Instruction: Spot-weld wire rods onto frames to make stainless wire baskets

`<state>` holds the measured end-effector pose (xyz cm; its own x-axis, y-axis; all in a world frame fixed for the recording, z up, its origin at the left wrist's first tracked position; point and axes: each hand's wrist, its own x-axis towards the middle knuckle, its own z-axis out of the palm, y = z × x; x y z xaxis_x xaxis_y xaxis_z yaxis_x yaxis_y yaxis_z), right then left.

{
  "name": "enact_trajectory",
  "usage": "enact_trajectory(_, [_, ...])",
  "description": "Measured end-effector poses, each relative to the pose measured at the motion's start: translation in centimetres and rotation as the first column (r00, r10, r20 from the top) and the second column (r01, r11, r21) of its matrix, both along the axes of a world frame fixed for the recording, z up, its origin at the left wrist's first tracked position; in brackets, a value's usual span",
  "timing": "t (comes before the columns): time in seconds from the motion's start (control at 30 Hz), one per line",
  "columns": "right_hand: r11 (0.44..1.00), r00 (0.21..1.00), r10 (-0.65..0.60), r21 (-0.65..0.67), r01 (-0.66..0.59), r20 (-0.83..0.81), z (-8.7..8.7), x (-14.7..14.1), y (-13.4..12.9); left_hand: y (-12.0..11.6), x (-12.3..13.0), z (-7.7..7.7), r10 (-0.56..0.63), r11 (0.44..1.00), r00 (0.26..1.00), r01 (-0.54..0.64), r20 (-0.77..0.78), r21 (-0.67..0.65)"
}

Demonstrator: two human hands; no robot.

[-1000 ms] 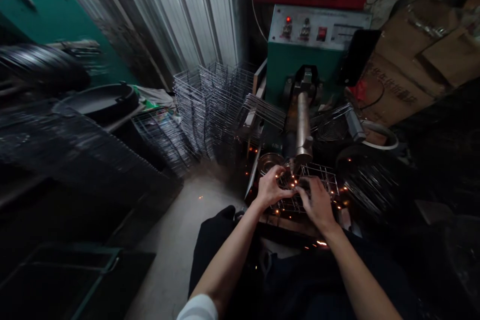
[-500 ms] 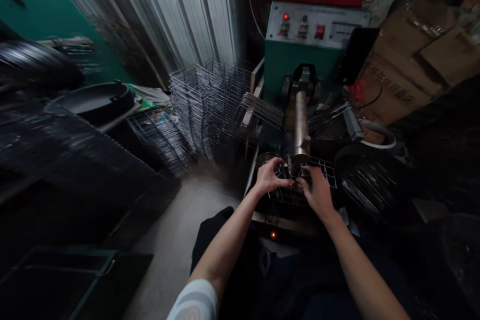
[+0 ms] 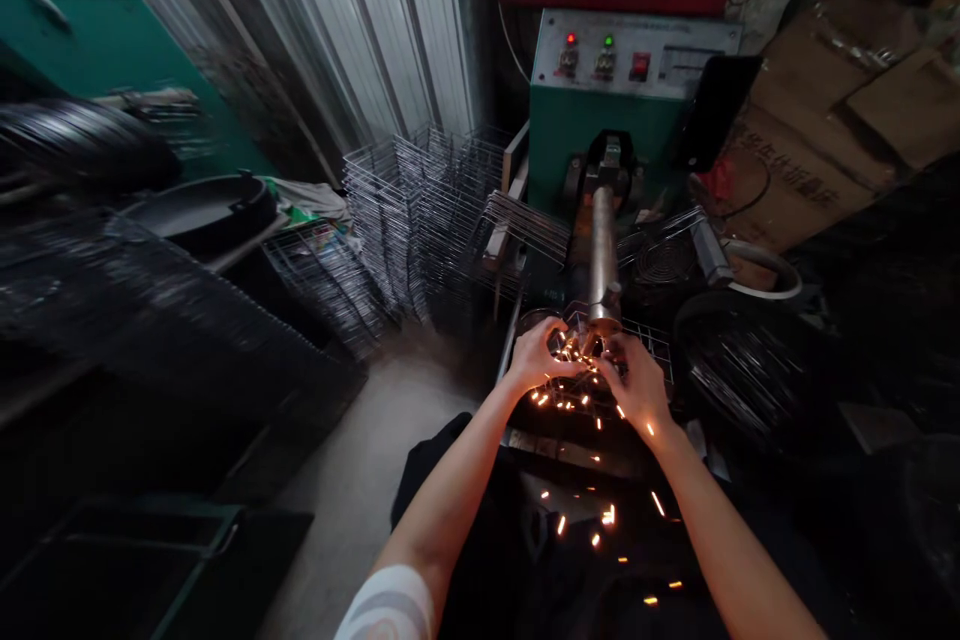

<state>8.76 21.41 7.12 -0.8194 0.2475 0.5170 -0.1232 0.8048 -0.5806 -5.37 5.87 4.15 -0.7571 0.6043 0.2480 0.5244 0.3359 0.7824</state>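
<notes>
The left hand (image 3: 534,355) and the right hand (image 3: 639,382) curve inward over a wire grid (image 3: 651,338), thumbs nearly meeting under the metal cylinder (image 3: 604,255) at their 12 o'clock. Sparks (image 3: 576,356) and shadow hide the fingertips, so I cannot tell whether either hand pinches the wire or only steadies it. The grid lies beneath both hands, its clearest part showing just past the right hand's 1 o'clock side.

Working well here, I judge, means keeping the wires flat and motionless under the tip, pressing evenly from 9 and 3 o'clock, and leaving the thumbs clear of the hot spot. Since the shower falls toward 6 o'clock, over the dark-clothed lap (image 3: 525,520), wrists set wide should catch less of it; bare skin remains the likely weak point.

The cylinder is smooth, dull-shining and rounded, projecting from a boxy green machine (image 3: 585,130) with a pale control panel. The grid is thin, bright wire crossed into open squares. At 10 o'clock, stacked wire baskets (image 3: 390,220) form a dense, bristling mesh; behind them, ridged metal sheeting (image 3: 375,30) rises toward 11. Brown, creased cardboard (image 3: 795,170) leans at 2 o'clock.
</notes>
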Motion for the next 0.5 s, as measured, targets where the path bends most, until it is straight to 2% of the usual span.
enact_trajectory(0.07, [1.0, 1.0, 0.001, 0.003, -0.001, -0.003, 0.5, 1.0, 0.5, -0.1, -0.1, 0.2, 0.011, 0.999, 1.0, -0.011, 0.004, -0.042])
enact_trajectory(0.17, [0.991, 0.997, -0.082, 0.104, 0.081, 0.006, 0.6, 4.3, 2.8, -0.5, -0.4, 0.4, 0.0, 0.996, 0.999, 0.004, 0.043, -0.094])
enact_trajectory(0.23, [0.977, 0.987, -0.149, 0.16, 0.138, 0.059, -0.4, 8.1, 5.5, -0.8, -0.5, 0.6, -0.022, 0.992, 0.997, 0.03, 0.068, -0.121])
enact_trajectory(0.3, [0.961, 0.947, -0.252, 0.167, 0.221, 0.198, -2.4, 13.4, 8.5, -1.0, -0.8, 0.7, -0.041, 0.986, 0.997, 0.052, 0.07, -0.161])
enact_trajectory(0.37, [0.912, 0.815, -0.409, 0.157, 0.379, 0.411, -4.9, 19.9, 10.9, -0.9, -1.3, 0.7, -0.071, 0.975, 0.996, 0.08, 0.051, -0.205])
enact_trajectory(0.43, [0.82, 0.6, -0.524, 0.166, 0.548, 0.604, -7.7, 26.4, 12.3, -0.6, -2.0, 0.6, -0.108, 0.963, 0.994, 0.112, 0.029, -0.247])
enact_trajectory(0.5, [0.718, 0.405, -0.556, 0.174, 0.674, 0.726, -10.5, 31.9, 12.8, -0.3, -2.4, 0.5, -0.111, 0.949, 0.993, 0.114, 0.026, -0.295])
